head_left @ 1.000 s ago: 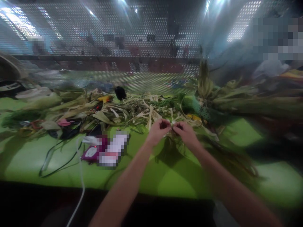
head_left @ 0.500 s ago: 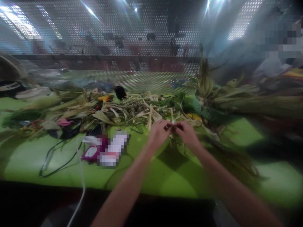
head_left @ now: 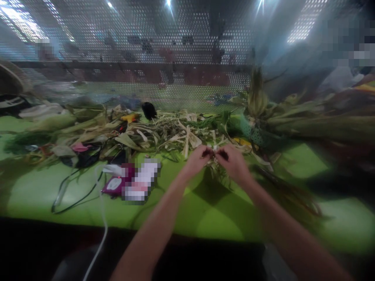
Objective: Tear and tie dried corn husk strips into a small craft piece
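Note:
My left hand point(head_left: 199, 157) and my right hand point(head_left: 231, 158) meet fingertip to fingertip over the green table point(head_left: 187, 218). Both are closed in a pinch on a small bundle of dry husk strips point(head_left: 215, 141). Some of its pale ends stick up above the fingers, and thin greenish strands hang below them. A small whitish spot shows between the fingertips, too blurred to name. Right behind my hands lies a heap of dry corn husks and stalks point(head_left: 187, 136).
To the left, a purple device point(head_left: 114, 186) with a white cable lies beside a blurred-out rectangle point(head_left: 143, 179). At the right, a green perforated basket point(head_left: 252, 130) stands by large leafy stalks point(head_left: 316, 127). A perforated metal screen point(head_left: 175, 47) rises behind the table.
My fingers have shifted slightly, still pinching the bundle, and its pale upper ends now show more above them. The camera view has moved a little.

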A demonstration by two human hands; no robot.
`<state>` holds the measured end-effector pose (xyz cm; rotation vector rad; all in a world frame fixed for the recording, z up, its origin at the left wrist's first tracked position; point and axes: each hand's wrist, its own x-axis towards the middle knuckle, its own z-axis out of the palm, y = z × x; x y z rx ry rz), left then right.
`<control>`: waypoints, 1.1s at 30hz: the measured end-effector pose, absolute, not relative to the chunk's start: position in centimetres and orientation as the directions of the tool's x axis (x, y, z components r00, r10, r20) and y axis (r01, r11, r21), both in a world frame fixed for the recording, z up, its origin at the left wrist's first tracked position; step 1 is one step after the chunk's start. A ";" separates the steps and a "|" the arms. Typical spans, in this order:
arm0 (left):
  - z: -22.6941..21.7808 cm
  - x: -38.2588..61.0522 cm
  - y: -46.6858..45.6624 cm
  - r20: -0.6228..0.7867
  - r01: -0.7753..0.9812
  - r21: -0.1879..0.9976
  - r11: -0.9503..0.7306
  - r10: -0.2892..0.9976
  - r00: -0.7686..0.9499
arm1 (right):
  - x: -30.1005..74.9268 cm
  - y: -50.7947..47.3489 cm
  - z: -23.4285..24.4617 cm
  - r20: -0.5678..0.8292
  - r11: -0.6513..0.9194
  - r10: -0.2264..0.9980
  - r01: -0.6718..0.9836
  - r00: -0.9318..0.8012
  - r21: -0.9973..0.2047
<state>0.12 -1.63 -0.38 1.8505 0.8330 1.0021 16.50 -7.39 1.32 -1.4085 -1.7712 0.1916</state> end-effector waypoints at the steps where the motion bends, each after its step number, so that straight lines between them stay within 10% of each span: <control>1: -0.4 0.0 -1.6 0.265 0.110 0.928 -0.357 0.837 0.478 | 16.5 -7.4 1.4 0.508 0.359 0.861 0.732 -0.020 -0.579; 18: 0.1 0.3 -1.9 0.182 -0.029 0.981 -0.190 0.870 0.458 | 16.3 -7.2 1.9 0.230 0.169 0.966 0.377 0.121 -0.910; 33: 0.4 0.1 -2.6 0.564 0.069 0.774 -0.630 0.733 0.380 | 16.6 -7.0 2.5 0.025 0.017 0.997 0.108 0.067 -0.994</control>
